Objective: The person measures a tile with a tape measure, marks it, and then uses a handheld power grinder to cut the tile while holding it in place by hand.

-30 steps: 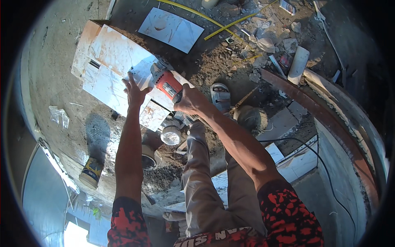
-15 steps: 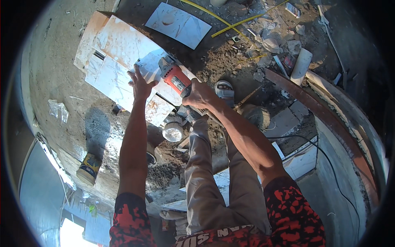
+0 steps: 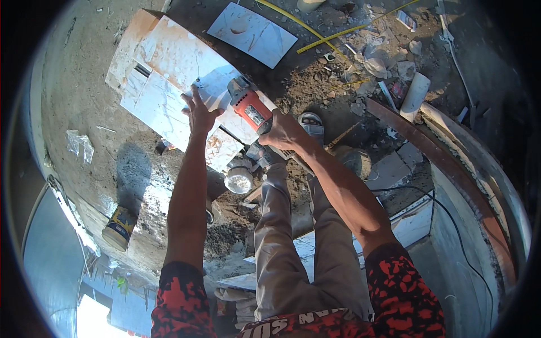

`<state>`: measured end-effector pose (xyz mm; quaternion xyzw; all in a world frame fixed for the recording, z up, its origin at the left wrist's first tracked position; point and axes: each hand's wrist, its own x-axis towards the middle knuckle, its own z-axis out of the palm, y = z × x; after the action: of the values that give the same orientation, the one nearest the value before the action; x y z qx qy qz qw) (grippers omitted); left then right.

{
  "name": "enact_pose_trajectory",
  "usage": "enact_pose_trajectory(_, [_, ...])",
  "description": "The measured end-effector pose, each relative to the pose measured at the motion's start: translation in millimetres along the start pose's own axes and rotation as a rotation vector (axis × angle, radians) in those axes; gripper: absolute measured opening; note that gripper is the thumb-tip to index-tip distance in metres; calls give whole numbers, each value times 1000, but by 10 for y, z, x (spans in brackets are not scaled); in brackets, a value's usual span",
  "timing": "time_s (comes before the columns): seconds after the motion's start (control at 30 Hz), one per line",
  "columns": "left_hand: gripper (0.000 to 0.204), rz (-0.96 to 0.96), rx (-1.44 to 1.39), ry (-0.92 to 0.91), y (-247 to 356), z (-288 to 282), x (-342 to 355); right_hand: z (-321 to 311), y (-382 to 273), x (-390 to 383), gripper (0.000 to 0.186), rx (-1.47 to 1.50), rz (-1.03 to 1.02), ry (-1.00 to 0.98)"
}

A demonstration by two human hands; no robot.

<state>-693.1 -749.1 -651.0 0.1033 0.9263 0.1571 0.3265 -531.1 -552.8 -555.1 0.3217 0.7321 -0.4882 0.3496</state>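
Note:
My right hand (image 3: 283, 133) is wrapped round the rear of a red and grey angle grinder (image 3: 252, 109). The grinder's grey head lies over a white marbled tile (image 3: 179, 53); its disc I cannot make out. With fingers spread, my left hand (image 3: 200, 114) rests on or just above the tiles, left of the grinder. A smaller cut tile piece (image 3: 224, 147) with brown smears lies below the grinder, beside a dark slot. The tiles lie over a cardboard-coloured box (image 3: 139, 25).
A loose tile (image 3: 252, 34) lies on the ground beyond. Yellow measuring tape (image 3: 338, 35) and rubble spread at the far right. A paint can (image 3: 119, 228) lies at left, a clear jar-like container (image 3: 238, 179) near my foot. A black cable (image 3: 451, 225) curves along the right.
The whole view has shifted slightly, so the tiles, grinder and hands appear a little further right. My grip on the grinder and my spread left hand look the same.

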Motion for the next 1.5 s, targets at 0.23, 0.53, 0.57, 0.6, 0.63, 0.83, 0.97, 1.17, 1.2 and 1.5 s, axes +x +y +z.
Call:
enact_pose_trajectory(0.23, [122,34,-10,23,-73,17,35,27,34,8,68,23,-19,-13])
enact_pose_trajectory(0.53, [123,12,14,13,44,5,-7,54,182,-19,74,-5,27,-25])
enact_pose_trajectory(0.57, [123,-17,11,-5,72,20,-12,57,236,-19,74,28,28,-62])
enact_pose_trajectory(0.6, [123,-20,15,8,9,2,11,55,210,-16,73,66,15,-102])
enact_pose_trajectory(0.63, [122,4,25,32,-51,-13,28,60,194,-47,73,65,1,-104])
enact_pose_trajectory(0.83, [102,68,-101,171,-18,93,-309,-129,333,-440,62,310,74,10])
enact_pose_trajectory(0.97, [59,-141,-624,-205,539,504,-1083,-426,619,-611,63,434,99,77])
enact_pose_trajectory(1.17, [58,-433,-1621,-761,1497,964,-1581,-464,759,-753,61,623,4,56])
enact_pose_trajectory(1.2, [60,-433,-1781,-762,1629,996,-1594,-462,805,-770,64,657,-30,44])
enact_pose_trajectory(1.5, [64,-392,-1925,-842,1778,926,-1472,-411,964,-675,74,857,9,14])
